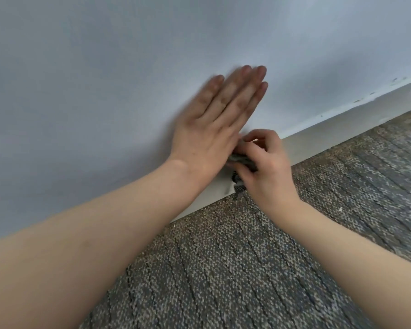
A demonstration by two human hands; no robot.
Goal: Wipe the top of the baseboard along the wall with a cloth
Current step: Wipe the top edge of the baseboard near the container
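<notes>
- Left hand [214,129] flat against the wall [105,79], palm on the paint, fingers straight and close together, pointing up and to the right; it holds nothing.
- Left wrist sits at the baseboard's top edge; the forearm crosses the baseboard on its way down to the lower left corner of the frame.
- Right hand [263,172] is curled, fingers closed around a bunched grey cloth [242,161], knuckles facing the camera.
- Cloth is pressed at the top of the baseboard [342,129], right where board meets wall; mostly hidden under the fingers. A speckled corner [238,193] hangs down over the board's face, nearly to the carpet line.
- The two hands touch or nearly touch: heel of the left against the right thumb side, cannot tell which.
- Baseboard is white and runs diagonally from lower left to upper right. Its top edge shows clear from the right hand to the right frame edge.
- Dark specks and chipped paint [375,93] along that top edge far right.
- Left of the hands the top edge is covered by the left forearm.
- Speckled grey-brown carpet [247,269] meets the board's bottom edge; floor is open to the right of the right hand.
- Slight motion blur on the fingertips.
</notes>
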